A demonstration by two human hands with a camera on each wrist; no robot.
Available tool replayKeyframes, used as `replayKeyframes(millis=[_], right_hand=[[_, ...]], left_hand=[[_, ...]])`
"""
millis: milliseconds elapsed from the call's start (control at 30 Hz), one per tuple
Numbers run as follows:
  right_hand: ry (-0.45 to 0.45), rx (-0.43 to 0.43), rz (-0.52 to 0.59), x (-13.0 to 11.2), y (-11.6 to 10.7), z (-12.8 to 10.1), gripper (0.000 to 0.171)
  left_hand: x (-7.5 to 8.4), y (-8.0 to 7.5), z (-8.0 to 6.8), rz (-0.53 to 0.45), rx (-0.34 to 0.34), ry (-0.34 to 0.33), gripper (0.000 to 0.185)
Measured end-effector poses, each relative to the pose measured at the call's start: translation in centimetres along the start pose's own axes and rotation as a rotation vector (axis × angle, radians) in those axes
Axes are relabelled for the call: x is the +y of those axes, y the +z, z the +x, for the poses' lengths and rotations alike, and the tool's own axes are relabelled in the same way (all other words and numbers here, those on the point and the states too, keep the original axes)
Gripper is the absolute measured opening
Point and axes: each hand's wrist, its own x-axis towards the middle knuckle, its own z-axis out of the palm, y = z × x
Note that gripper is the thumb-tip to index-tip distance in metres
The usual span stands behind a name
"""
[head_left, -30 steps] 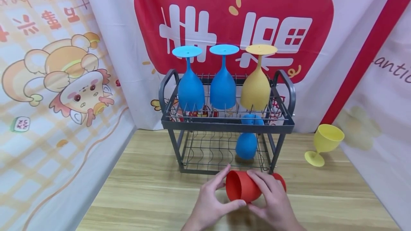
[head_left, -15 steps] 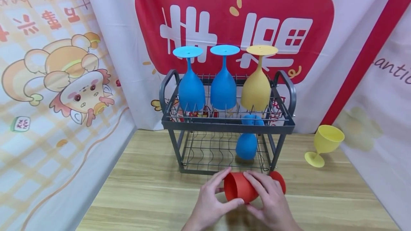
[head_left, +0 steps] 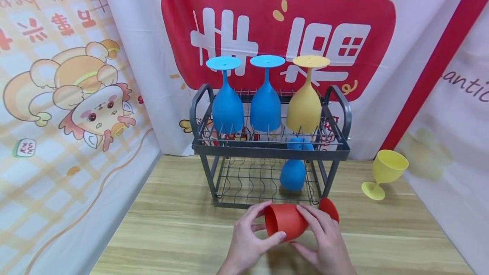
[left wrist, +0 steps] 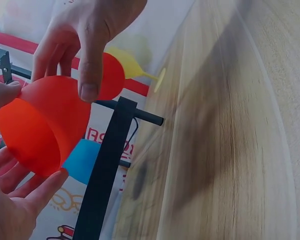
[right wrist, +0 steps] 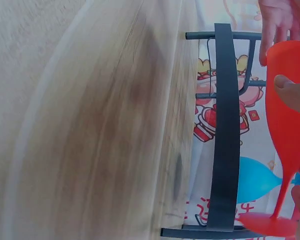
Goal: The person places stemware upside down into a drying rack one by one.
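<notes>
A red plastic goblet (head_left: pixel 287 221) lies sideways in the air before the rack, its mouth turned left and its round foot (head_left: pixel 329 209) at the right. My left hand (head_left: pixel 247 237) holds it at the mouth, thumb near the lower rim and fingers at the upper rim. My right hand (head_left: pixel 324 239) grips the bowl near the stem, fingers over the top. In the right wrist view the goblet's stem (right wrist: pixel 283 192) shows, with right-hand fingertips near it. Part of the bowl's far side is hidden.
A dark two-tier wire rack (head_left: pixel 271 152) stands behind the hands. Upside down on its top tier are two blue goblets (head_left: pixel 228 111) and a yellow-orange goblet (head_left: pixel 304 109). A blue goblet (head_left: pixel 293 175) sits on the lower tier. A yellow goblet (head_left: pixel 389 166) stands upright at the right.
The red goblet has shifted slightly left, and its foot has risen a little in the view. Both hands have moved slightly with it and keep their hold.
</notes>
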Motion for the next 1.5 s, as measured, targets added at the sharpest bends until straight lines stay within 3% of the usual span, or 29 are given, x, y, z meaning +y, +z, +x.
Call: replayKeyframes(millis=[167,300,433,533,633,733,867,1500], right_hand=[[0.123,0.100,0.022,-0.4,0.3,-0.8,0.102],[0.347,0.139,0.116,-1.5,0.5,-1.2,0.084],[0.662,0.136,0.334,-2.7,0.5,-1.0,0.065],[0.899,0.129,0.573,-3.1,0.5,-0.5,0.057],[1.041,0.120,0.814,-2.9,0.5,-0.2,0.062],[1.089,0.109,1.008,-2.6,0.7,-0.1,0.067],[1.126,0.082,1.139,-2.4,0.9,0.1,0.071],[1.139,0.012,1.293,-2.6,1.3,-0.1,0.072]], left_hand=[[-0.3,0.1,0.2,-0.075,0.034,-0.022,0.064],[-0.4,0.1,0.4,-0.133,0.050,-0.041,0.065],[-0.5,0.2,0.5,-0.164,0.064,-0.058,0.063],[-0.6,0.4,0.6,-0.187,0.071,-0.058,0.063],[-0.8,0.7,0.5,-0.216,0.074,-0.046,0.063],[-0.9,1.1,0.4,-0.236,0.074,-0.039,0.062],[-1.1,1.6,0.2,-0.252,0.067,-0.042,0.062],[-1.3,2.2,-0.3,-0.318,0.011,-0.039,0.063]])
